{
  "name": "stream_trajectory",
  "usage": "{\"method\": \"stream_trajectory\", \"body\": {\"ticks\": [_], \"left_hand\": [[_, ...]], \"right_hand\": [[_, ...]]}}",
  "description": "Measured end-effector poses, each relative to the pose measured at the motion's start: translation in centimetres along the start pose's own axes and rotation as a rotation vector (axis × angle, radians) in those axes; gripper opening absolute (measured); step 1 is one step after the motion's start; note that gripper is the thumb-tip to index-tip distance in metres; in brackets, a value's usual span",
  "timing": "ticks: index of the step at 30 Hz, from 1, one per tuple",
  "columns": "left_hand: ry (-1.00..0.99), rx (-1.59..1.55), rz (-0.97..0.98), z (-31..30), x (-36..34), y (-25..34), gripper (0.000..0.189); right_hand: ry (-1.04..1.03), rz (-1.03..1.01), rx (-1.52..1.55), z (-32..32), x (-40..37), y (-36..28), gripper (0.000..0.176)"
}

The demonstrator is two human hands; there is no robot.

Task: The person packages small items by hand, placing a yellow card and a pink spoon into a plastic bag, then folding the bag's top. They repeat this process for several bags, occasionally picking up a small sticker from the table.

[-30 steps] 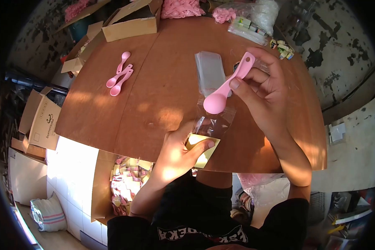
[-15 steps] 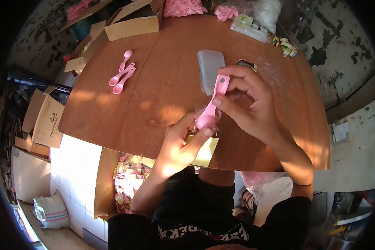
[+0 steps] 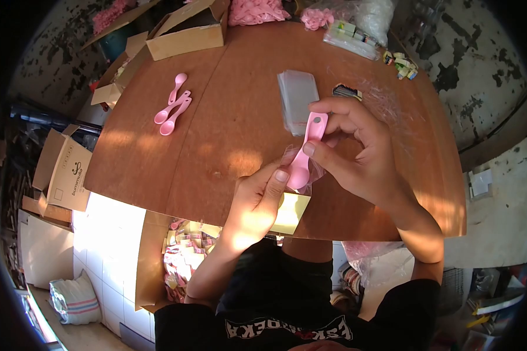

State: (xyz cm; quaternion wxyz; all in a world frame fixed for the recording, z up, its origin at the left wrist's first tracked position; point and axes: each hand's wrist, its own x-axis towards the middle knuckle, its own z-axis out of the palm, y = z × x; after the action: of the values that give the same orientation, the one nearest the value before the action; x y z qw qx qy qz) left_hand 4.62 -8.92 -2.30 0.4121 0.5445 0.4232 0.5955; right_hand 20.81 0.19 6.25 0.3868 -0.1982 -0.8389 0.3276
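Observation:
My right hand is closed on a pink measuring spoon, fingers and thumb along its handle. The spoon tilts with its bowl down, at the mouth of a clear plastic bag. My left hand pinches the bag, its thumb beside the spoon's bowl. Below the bowl a yellow card shows, apparently inside the bag. A stack of clear bags lies just beyond my hands. Farther left, three pink spoons lie on the brown table.
An open cardboard box and a heap of pink spoons stand at the far edge. Small packets lie at the far right. A box of packed pink and yellow items sits below the near left edge.
The spoon has moved slightly down and right, with its bowl lower at the bag. My left thumb has shifted off the bowl to its left side.

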Motion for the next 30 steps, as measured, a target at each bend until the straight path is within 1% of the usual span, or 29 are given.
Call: {"method": "stream_trajectory", "body": {"ticks": [1,3,4,6,7,11,13,14,15,17,18,19,20,21,22,23,25,26,28,30], "left_hand": [[0.001,0.001,0.0,-0.1,0.1,0.2,0.041],[-0.098,-0.04,-0.027,-0.2,0.2,0.8,0.048],[-0.098,-0.043,-0.028,-0.1,0.3,0.7,0.048],[-0.059,-0.056,-0.032,0.0,0.2,0.2,0.04],[-0.06,-0.059,-0.036,0.1,0.2,0.3,0.04],[-0.008,-0.093,0.024,0.3,0.5,0.1,0.042],[0.007,-0.103,0.044,0.3,0.6,0.0,0.042],[0.0,-0.073,0.055,0.3,0.7,0.3,0.042],[-0.007,-0.042,0.065,0.2,0.7,0.4,0.043],[-0.012,-0.048,0.071,0.0,0.7,0.0,0.042],[-0.02,-0.055,0.078,0.0,0.8,-0.1,0.041],[-0.019,-0.056,0.08,-0.2,0.6,0.0,0.041],[-0.044,-0.037,0.01,-0.3,0.3,0.4,0.039],[-0.07,-0.018,-0.061,-0.3,0.1,0.7,0.038],[-0.084,0.054,-0.033,-0.3,0.0,1.0,0.042],[-0.085,0.053,-0.031,-0.2,0.0,1.2,0.042],[-0.05,0.255,0.081,0.0,-0.1,1.6,0.036],[-0.051,0.255,0.08,0.0,-0.2,2.0,0.036],[-0.105,0.347,-0.026,0.0,-0.5,2.6,0.027],[-0.096,0.369,0.008,0.4,-0.7,2.6,0.024]], "right_hand": [[0.007,0.003,-0.015,0.1,0.0,0.1,0.041],[0.006,0.003,0.013,0.3,0.0,0.0,0.04],[0.005,0.005,0.038,0.4,0.0,0.1,0.04],[0.042,0.013,0.052,0.1,0.2,-0.1,0.039],[0.08,0.018,0.068,0.1,0.3,-0.2,0.039],[0.057,0.024,0.07,0.6,0.2,0.1,0.034],[0.055,0.007,0.012,1.0,-0.1,0.1,0.027],[0.062,-0.045,-0.045,0.8,0.0,0.3,0.015],[0.061,-0.043,-0.042,0.8,-0.1,0.3,0.015],[0.029,-0.223,-0.237,0.7,-0.1,0.4,0.009],[0.028,-0.225,-0.237,0.6,-0.3,0.2,0.009],[0.003,-0.164,-0.228,0.5,-0.5,-0.3,0.012],[-0.021,-0.103,-0.219,0.4,-0.7,-0.7,0.016],[-0.021,-0.104,-0.221,0.2,-0.8,-1.0,0.016],[-0.055,-0.145,-0.332,-0.1,-0.8,-1.3,0.017],[-0.089,-0.185,-0.443,-0.2,-0.8,-1.6,0.018],[-0.092,-0.209,-0.478,-0.1,-0.9,-1.9,0.018],[-0.111,-0.242,-0.508,-0.1,-1.0,-1.8,0.017],[-0.128,-0.272,-0.537,0.0,-1.2,-1.8,0.017],[-0.182,-0.278,-0.6,0.1,-1.3,-2.0,0.013]]}}
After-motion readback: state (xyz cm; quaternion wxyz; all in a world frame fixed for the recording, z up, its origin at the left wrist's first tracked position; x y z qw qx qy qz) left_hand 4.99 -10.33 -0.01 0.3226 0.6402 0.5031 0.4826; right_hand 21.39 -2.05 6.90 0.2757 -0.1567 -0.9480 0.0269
